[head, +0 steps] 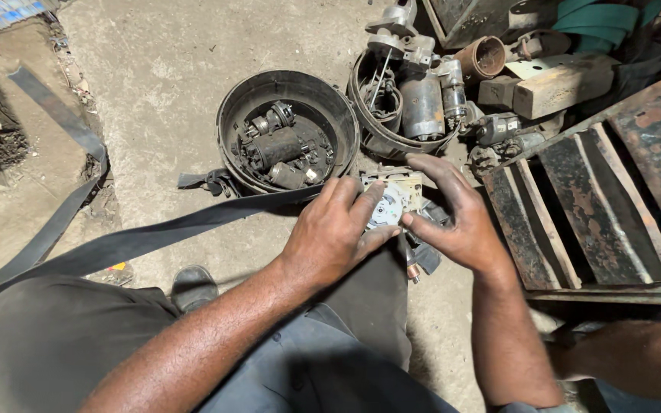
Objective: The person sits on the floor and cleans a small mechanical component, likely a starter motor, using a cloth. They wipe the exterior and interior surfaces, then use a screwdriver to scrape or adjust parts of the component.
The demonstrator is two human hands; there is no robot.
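- The left hand (334,229) lies over the near left side of a small metal part (393,200). Its grip is loosely closed round the part, with the fingertips on the pale round face.
- The right hand (453,218) takes the part from the other side, thumb pressed against its right edge and fingers curled over the top, so both grips have hold of the same piece.
- The part sits between the two hands, above the knee, its flat round face turned up toward the camera. Neither hand is clearly nearer.
- Just beyond the hands, on the floor (162,84), stands a round black tub (288,130) of dark motor pieces. To its right is a pile of grey starter motors (422,99).
- A black rubber strap (154,237) runs under the left wrist.
- A rusty metal frame (598,199) stands right of the right hand.
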